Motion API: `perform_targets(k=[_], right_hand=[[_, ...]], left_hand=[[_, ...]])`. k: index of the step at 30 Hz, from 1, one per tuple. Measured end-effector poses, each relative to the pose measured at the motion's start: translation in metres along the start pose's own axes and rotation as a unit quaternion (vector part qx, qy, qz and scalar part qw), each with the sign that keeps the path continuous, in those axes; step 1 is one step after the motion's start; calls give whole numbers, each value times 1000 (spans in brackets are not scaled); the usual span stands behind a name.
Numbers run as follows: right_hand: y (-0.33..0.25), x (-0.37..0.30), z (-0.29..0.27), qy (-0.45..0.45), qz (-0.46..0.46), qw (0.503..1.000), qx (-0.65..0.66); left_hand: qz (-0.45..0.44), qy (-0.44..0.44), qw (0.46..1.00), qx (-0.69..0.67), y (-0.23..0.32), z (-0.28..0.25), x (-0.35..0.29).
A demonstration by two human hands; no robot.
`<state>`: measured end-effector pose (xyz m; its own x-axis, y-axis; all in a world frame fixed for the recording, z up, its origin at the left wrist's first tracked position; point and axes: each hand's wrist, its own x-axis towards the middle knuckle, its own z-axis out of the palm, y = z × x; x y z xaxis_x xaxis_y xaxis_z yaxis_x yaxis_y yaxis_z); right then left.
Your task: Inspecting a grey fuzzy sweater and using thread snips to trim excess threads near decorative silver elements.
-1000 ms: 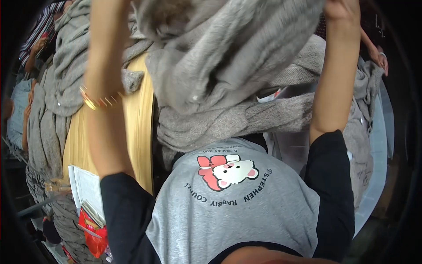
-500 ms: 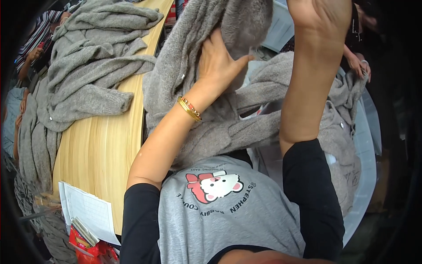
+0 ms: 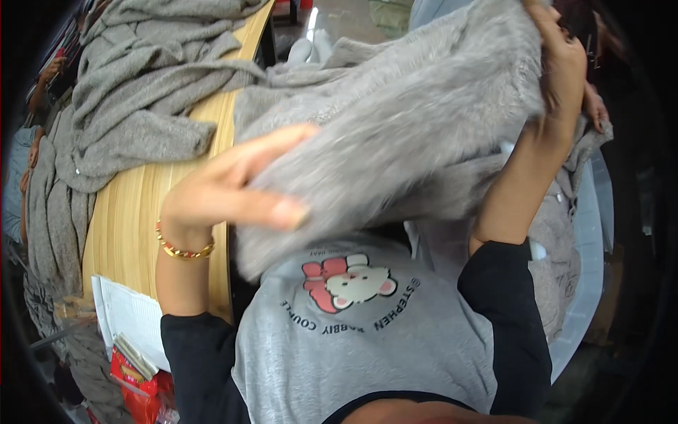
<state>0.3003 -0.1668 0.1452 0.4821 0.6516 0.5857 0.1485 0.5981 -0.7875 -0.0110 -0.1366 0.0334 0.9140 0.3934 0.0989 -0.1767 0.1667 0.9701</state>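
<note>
Holds a grey furry garment up beside the right edge of the worktop, with the right hand closed on its far right end and the left hand, spread well open, touching its near left end.

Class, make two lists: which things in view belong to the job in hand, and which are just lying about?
Job in hand:
- grey furry garment, in the right hand, left hand at its left end
- probably grey knitwear on the wooden table

Seemingly just lying about:
- paper sheet on the table
- red packet by the sheet
</note>
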Motion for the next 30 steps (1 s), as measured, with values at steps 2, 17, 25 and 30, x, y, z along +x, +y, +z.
perform_targets(k=[2,17,25,30], right_hand=[[32,-14,-2,-94,2,995,-43],[209,-71,-17,-338,156,890,-263],[205,-94,-24,-310,291,892,-154],[225,-99,-18,-283,232,920,-141]], left_hand=[[8,-64,982,-179,-29,-15,-35],[-2,303,822,482,-70,-41,23],[-104,278,873,387,-93,-83,84],[-78,305,949,25,-100,-99,86]])
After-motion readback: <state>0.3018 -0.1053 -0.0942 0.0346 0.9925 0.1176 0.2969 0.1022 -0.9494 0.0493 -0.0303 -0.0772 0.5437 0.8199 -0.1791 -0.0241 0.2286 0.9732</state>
